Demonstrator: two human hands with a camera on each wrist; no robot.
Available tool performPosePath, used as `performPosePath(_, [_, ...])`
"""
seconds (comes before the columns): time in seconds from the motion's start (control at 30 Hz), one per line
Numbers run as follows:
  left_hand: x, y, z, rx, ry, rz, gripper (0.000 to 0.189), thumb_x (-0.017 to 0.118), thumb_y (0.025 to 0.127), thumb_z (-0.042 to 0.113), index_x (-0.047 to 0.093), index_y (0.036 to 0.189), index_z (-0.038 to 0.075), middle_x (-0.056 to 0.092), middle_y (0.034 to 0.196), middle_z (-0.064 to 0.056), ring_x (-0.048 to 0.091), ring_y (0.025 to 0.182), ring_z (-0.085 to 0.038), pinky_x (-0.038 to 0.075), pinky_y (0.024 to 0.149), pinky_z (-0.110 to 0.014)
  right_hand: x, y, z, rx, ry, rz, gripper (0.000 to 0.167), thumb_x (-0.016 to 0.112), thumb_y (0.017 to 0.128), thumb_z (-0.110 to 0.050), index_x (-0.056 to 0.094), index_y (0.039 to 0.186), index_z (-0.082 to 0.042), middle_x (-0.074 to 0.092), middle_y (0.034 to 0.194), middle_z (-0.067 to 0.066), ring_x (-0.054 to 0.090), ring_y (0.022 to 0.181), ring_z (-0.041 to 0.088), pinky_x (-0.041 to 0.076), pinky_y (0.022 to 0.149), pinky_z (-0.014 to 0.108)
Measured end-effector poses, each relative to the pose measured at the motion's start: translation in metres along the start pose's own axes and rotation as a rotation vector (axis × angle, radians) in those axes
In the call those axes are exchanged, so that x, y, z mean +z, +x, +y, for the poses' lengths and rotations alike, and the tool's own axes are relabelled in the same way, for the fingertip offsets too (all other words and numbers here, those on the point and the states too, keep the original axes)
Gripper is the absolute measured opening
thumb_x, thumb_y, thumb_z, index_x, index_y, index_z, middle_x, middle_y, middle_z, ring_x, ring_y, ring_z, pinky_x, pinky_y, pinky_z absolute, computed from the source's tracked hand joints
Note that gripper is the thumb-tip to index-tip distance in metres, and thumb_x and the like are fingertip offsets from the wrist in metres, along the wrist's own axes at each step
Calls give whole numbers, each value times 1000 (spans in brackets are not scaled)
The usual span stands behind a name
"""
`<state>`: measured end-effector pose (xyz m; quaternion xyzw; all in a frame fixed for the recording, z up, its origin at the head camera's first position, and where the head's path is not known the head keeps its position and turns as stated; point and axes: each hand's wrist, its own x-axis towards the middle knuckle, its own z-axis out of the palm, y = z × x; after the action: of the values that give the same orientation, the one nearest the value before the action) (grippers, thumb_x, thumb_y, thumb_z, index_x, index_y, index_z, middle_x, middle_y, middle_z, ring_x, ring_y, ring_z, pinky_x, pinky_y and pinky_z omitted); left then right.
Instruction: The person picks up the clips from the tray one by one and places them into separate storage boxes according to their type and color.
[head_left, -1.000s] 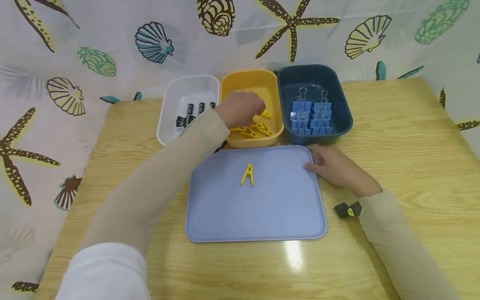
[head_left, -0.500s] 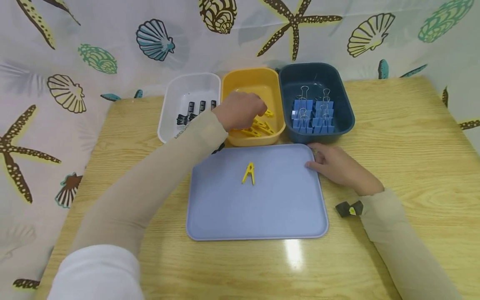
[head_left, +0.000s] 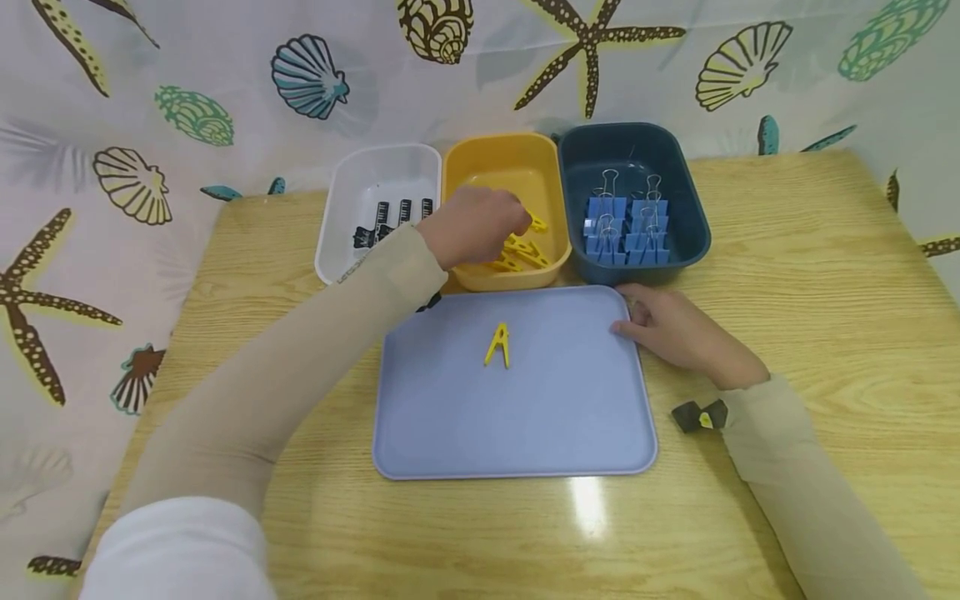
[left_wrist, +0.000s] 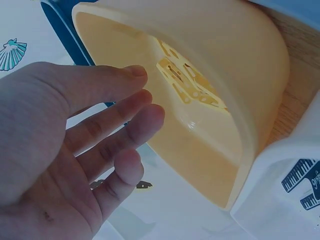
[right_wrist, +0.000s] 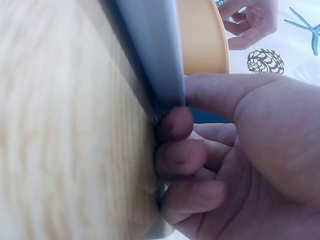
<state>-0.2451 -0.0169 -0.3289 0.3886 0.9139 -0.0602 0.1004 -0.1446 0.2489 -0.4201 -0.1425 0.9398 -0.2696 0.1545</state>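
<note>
Over the yellow bin (head_left: 504,150), my left hand (head_left: 476,225) hangs with loosely curved fingers; the left wrist view shows nothing in its grasp. Inside that bin lie several yellow clothespins (left_wrist: 177,77), apart from the hand. My right hand (head_left: 675,333) holds the light blue tray (head_left: 517,425) at its far right corner. The right wrist view shows its thumb (right_wrist: 215,92) on the rim and the other fingers curled at the edge. On the tray rests one yellow clothespin (head_left: 498,343), pointing away from me. My left hand hides part of the bin.
Left of the yellow bin stands a white bin (head_left: 341,200) with black clips (head_left: 382,214). On its right is a dark blue bin (head_left: 693,200) with several blue binder clips (head_left: 626,225). The wooden table (head_left: 825,275) ends at a shell-patterned cloth (head_left: 225,50) behind.
The left forearm has shifted slightly, while the left hand stays over the yellow bin. My right hand keeps its hold on the tray. The whole head view has drifted a little.
</note>
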Motion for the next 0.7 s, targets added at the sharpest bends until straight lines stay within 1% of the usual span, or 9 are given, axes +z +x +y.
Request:
performPosePath(0.1, [0,-3,0,12,6,10,29,55,90,-1,69,111,13,66,111,-2,53,87,-21,47,74,-30,0,0,0,-2,-3,2,46,60,94,-19,48,134,0,52,69,4,48,62,17,39,58,29])
performPosePath(0.3, [1,-9,3,23,13,23,29,56,92,2,69,114,14,67,113,-3,54,86,-20,50,77,-30,0,0,0,-3,-8,4,46,60,94,-20,48,134,0,51,69,4,47,62,17,38,58,29])
performPosePath(0.43, [0,-13,6,37,29,38,28,57,93,3,69,115,15,68,112,-4,54,84,-21,49,75,-29,0,0,1,-4,-12,4,46,60,94,-20,48,135,0,51,69,4,47,62,17,38,58,29])
performPosePath(0.6, [0,-18,9,67,51,61,26,57,92,4,69,112,14,67,103,-4,52,78,-20,46,70,-29,0,0,0,-8,-9,5,46,60,94,-19,48,134,0,51,69,3,47,62,17,38,58,29])
performPosePath(0.7, [1,-21,10,85,54,76,24,57,93,5,69,111,14,67,102,-4,52,77,-21,46,69,-29,-1,0,0,-9,-7,4,46,60,94,-19,48,134,0,51,69,3,47,62,17,38,58,29])
